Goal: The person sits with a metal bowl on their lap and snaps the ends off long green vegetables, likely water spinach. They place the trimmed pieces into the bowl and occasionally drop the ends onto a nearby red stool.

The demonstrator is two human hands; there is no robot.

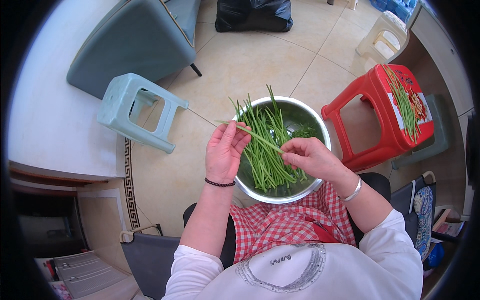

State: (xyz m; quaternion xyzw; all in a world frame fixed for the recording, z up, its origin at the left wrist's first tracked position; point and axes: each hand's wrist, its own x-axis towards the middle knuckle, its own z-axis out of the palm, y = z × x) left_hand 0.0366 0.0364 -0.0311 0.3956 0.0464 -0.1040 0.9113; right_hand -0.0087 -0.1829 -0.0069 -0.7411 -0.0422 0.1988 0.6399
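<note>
A long, thin green vegetable stalk [263, 140] stretches between my two hands. My left hand [223, 151] pinches its left part between thumb and fingers. At the other end, the thumb and fingers of my right hand [311, 157] close on the tip. Below them a wide stainless steel bowl [326, 134] rests at my lap. Many similar green stalks [265, 167] lie in it, several poking up past the far rim. Finer, darker green bits [304, 131] sit at the bowl's right side.
To the right stands a red plastic stool [367, 152] with a row of green stalks [404, 105] on top. A pale blue-green stool [142, 110] is at the left, near a grey-blue chair [135, 47]. A black plastic bag [254, 15] lies on the floor ahead.
</note>
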